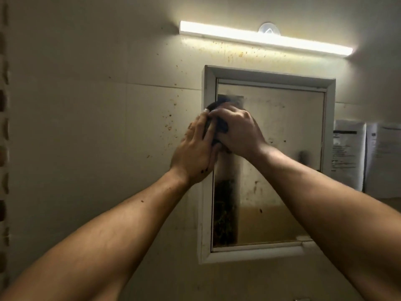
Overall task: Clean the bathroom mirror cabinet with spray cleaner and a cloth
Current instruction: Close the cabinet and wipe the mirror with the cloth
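The mirror cabinet (271, 170) hangs on the wall (86, 105) facing straight out into the room, taller than it is wide, so its long axis runs up and down. Its glass is smeared and spotted inside a pale frame (205, 213). Both hands are up at about 10 o'clock on the cabinet, right over the left edge of the glass, with a dark cloth (219, 126) bunched between them. The right hand (240, 131) is curled over the cloth and grips it; the left hand (195, 153) lies against it from the side with its fingers fairly straight, pressing rather than clutching. The two bare forearms rise from below and cover part of the lower right corner of the cabinet.

At 12 o'clock above the cabinet a lit light bar (264, 39) runs across the wall, with a clear suction hook (269, 29) just over it. At 3 o'clock, just beside the frame, printed papers (347, 153) hang on the wall. Brown specks dot the wall around 9 and 11 o'clock. The right half and lower middle of the glass lie uncovered, with bare wall to the left and below
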